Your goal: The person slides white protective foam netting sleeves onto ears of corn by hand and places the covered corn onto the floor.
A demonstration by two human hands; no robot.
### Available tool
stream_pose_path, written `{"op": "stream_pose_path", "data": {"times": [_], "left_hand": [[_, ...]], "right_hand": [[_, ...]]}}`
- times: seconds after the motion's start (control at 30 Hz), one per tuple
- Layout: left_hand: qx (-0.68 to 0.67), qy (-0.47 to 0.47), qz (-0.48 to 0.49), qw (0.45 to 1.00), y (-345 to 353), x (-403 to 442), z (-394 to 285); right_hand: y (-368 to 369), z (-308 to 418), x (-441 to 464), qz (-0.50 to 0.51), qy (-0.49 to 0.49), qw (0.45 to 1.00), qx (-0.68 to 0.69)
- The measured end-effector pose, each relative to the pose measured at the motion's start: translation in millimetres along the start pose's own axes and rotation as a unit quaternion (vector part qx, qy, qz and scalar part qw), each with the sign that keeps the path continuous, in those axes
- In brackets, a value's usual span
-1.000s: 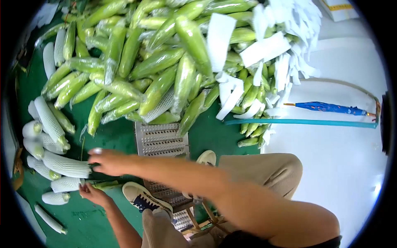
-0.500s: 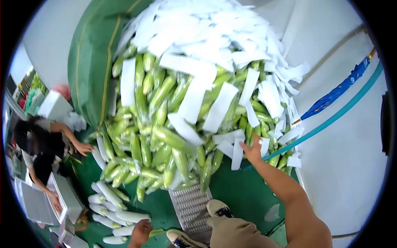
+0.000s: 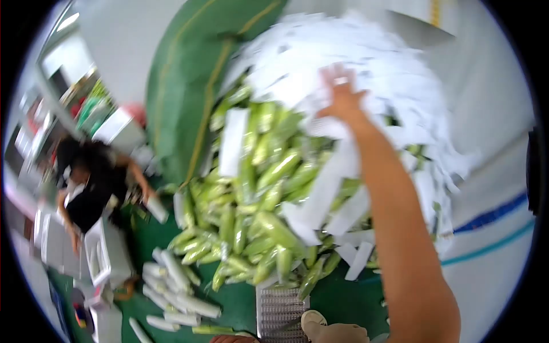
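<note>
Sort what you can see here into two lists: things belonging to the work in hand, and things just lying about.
Part of the work, it seems:
- white sleeves, by the spread right hand
- wrapped green vegetables
- sleeved vegetables on the floor
- open white box

Probably just lying about:
- blue umbrella
- teal tube

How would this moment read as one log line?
Right hand: open, over white sleeves | Left hand: barely visible, bottom edge | Nearby: wrapped green vegetables

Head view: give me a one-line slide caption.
Open right hand over piled white foam sleeves and plastic-wrapped green vegetables.
</note>
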State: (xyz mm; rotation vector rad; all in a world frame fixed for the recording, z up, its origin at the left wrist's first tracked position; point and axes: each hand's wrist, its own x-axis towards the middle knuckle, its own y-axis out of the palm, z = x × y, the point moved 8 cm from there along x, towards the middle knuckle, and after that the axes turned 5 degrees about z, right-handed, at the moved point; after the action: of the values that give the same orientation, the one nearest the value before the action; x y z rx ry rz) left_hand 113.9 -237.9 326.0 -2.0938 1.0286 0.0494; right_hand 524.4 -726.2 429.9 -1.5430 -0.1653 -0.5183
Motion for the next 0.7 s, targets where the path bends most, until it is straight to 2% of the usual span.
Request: {"op": "stream_pose_path", "data": {"times": [0.03, 0.07, 0.13, 0.2, 0.3, 0.37, 0.43, 0.47, 0.53, 0.57, 0.6, 0.63, 0.7], "left_hand": [[-0.024, -0.026, -0.010, 0.999, 7, -16, 3], [-0.115, -0.033, -0.065, 0.991, 21, -26, 22], [-0.025, -0.185, 0.112, 0.976, 38, -29, 49], [0.057, -0.035, -0.035, 0.997, 23, -26, 52], [0.066, -0.057, -0.076, 0.993, 25, -25, 73], [0.085, -0.075, -0.059, 0.992, 36, -36, 76], [0.076, -0.069, -0.074, 0.992, 33, -48, 66], [0.081, -0.056, -0.082, 0.992, 28, -52, 63], [0.089, -0.066, -0.066, 0.992, 39, -59, 66], [0.094, -0.068, -0.056, 0.992, 45, -64, 66], [0.101, -0.083, -0.049, 0.990, 44, -71, 66], [0.110, -0.092, -0.040, 0.989, 44, -75, 64], [0.123, -0.075, -0.050, 0.988, 52, -81, 56]], "right_hand": [[8, -7, 12, 0.005, -0.037, 0.998, 0.046], [34, -22, 39, -0.061, -0.185, 0.978, 0.076], [15, 15, 41, 0.030, -0.166, 0.986, 0.008], [27, 17, 50, 0.022, -0.195, 0.979, 0.057], [35, -11, 61, -0.024, -0.194, 0.979, 0.058], [36, -26, 54, -0.004, -0.189, 0.977, 0.095], [30, -8, 39, 0.054, -0.192, 0.957, 0.213], [20, 1, 23, 0.079, -0.186, 0.949, 0.240], [-14, 48, -42, 0.038, -0.233, 0.958, 0.164], [-17, 57, -66, 0.079, -0.218, 0.964, 0.133], [-34, 83, -105, 0.054, -0.290, 0.950, 0.106], [-57, 119, -156, 0.090, -0.266, 0.947, 0.154], [-53, 145, -222, 0.154, -0.284, 0.940, 0.110]]}}
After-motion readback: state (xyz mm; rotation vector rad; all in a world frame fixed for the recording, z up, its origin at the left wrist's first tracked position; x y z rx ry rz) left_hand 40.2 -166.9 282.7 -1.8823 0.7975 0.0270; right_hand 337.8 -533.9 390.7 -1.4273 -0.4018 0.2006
